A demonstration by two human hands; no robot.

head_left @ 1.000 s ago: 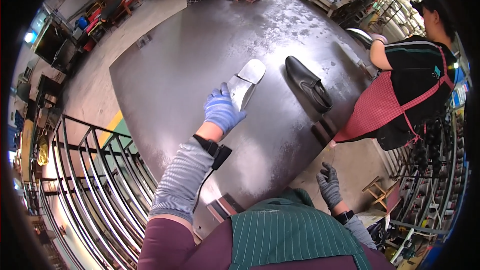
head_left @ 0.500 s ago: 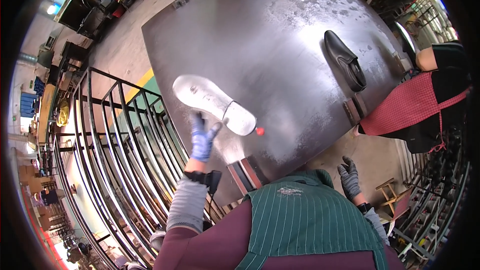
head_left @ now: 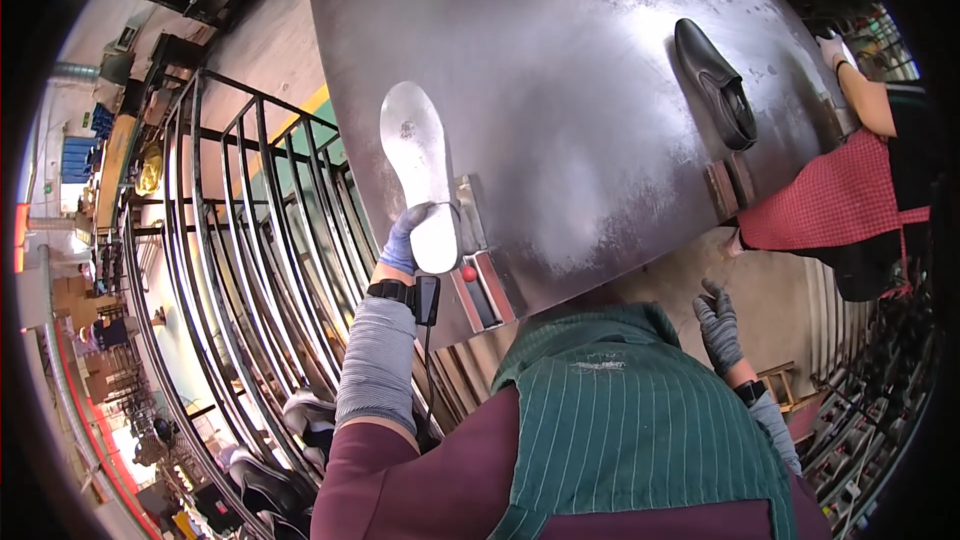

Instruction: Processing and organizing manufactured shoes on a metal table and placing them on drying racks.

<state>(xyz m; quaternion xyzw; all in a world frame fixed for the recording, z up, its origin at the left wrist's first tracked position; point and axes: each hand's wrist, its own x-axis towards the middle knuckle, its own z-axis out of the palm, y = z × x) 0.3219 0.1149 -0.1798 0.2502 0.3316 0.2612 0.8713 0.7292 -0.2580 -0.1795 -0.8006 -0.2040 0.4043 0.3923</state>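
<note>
A silvery, sole-shaped plate (head_left: 410,130) is in my left hand (head_left: 403,240), its rounded front pointing away over the metal tabletop (head_left: 560,140). My blue-gloved thumb lies across it near the heel end; the other fingers are mostly hidden. A small red ball (head_left: 468,273) shows beside the heel, above a red-edged bracket (head_left: 484,295). To the right, my right hand (head_left: 718,325) in a grey glove hangs off the table's near edge, fingers apart, holding nothing. A black slip-on shoe (head_left: 715,85) rests on the table at the far right, away from both hands.
A black metal rack (head_left: 262,155) with long bars stands left of the table, with dark shoes (head_left: 265,480) low beside it. On the right, a person in a red checked apron (head_left: 825,195) stands close to the table's edge. More racked items (head_left: 880,390) are at lower right.
My left hand has closed on the sole-shaped plate, which has swung from slanting to nearly straight ahead. My right hand stays off the table. The view has shifted, and the co-worker's arm reaches forward.
</note>
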